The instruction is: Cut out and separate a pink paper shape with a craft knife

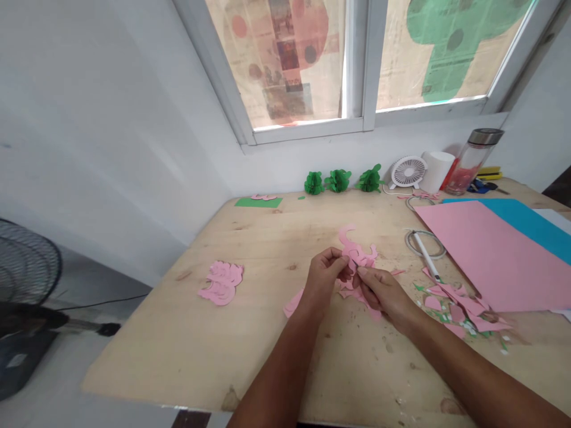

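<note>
Just above the wooden table, my left hand pinches a curly pink paper cutout between thumb and fingers. From the other side, my right hand has its thumb and fingers closed on the same cutout, close to the left fingertips. A small dark sliver shows between the fingertips, too small to name. Beneath the hands lie pink paper scraps, partly covered by them. A folded pink paper piece rests beside my left wrist. Further left sits a stack of pink cutouts.
At right are a large pink sheet, a blue sheet, a white pen and a scrap pile. Along the wall stand green paper figures, a small fan and a glass bottle. Green paper lies back left.
</note>
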{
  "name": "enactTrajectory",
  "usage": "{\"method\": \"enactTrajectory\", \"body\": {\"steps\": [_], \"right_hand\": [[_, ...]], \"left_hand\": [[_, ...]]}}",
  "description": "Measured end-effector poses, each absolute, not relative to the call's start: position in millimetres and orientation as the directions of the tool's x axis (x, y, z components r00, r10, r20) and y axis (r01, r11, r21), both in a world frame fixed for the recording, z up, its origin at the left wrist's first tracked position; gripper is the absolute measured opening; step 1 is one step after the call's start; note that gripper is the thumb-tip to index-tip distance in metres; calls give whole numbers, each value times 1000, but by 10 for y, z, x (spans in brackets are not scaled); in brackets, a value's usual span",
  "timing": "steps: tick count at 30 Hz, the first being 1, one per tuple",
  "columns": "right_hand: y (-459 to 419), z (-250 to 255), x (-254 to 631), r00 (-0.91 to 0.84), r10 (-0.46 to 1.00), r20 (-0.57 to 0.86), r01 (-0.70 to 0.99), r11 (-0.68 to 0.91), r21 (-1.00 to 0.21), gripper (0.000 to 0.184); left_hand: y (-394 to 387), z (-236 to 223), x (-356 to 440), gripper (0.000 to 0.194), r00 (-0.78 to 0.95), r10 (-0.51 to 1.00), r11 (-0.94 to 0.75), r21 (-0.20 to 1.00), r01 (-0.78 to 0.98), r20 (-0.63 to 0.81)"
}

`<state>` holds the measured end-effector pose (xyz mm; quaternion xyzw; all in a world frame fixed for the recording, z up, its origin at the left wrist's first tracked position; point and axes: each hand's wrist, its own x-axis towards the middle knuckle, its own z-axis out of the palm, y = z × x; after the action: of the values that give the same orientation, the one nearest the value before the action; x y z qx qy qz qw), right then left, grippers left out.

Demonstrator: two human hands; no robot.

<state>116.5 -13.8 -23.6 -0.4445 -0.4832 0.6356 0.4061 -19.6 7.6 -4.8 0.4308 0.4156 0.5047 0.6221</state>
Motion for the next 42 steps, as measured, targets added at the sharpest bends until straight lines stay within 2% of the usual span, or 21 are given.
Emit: {"method": "enactTrajectory", "body": {"steps": [42], "right_hand": [[-136,-230,1162,-283,945,-166,-106,-203,-973,38]], "left_hand": [[87,-54,-193,19,137,987,122,957,-264,-88]]}}
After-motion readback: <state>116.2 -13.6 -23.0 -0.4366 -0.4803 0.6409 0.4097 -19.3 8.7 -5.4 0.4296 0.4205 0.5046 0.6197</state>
